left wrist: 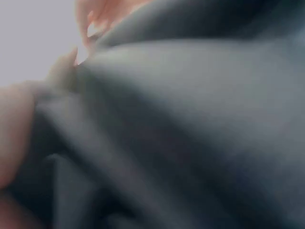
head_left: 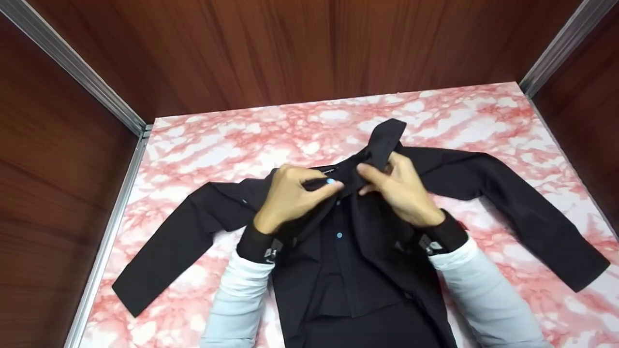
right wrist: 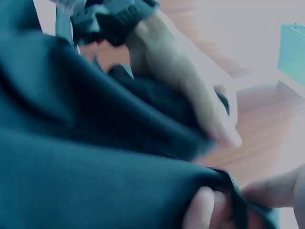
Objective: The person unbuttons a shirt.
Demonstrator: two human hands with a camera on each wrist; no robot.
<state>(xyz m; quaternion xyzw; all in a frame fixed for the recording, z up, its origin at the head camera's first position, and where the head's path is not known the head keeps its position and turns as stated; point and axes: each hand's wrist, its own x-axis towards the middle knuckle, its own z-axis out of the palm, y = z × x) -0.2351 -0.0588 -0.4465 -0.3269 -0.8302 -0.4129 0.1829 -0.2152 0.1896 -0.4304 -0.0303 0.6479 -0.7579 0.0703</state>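
Observation:
A black long-sleeved button shirt (head_left: 333, 290) lies front up, sleeves spread to both sides. My left hand (head_left: 292, 195) pinches black cloth at the neck opening between thumb and curled fingers, with a small light-blue spot (head_left: 331, 181) at the fingertips. Across from it, my right hand (head_left: 404, 188) grips the collar (head_left: 387, 135), whose end stands up past the fingers. Down the front placket shows a blue button (head_left: 339, 235). In the right wrist view, the right fingertips (right wrist: 202, 205) hold a cloth edge below the left hand. Blurred dark cloth (left wrist: 190, 95) fills most of the left wrist view.
Beneath the shirt is a table top (head_left: 232, 135) with a red and white marbled pattern. Brown wood-grain panels (head_left: 290, 48) rise at the back and both sides, with metal corner strips (head_left: 72, 58). A black band (head_left: 256, 241) circles each wrist.

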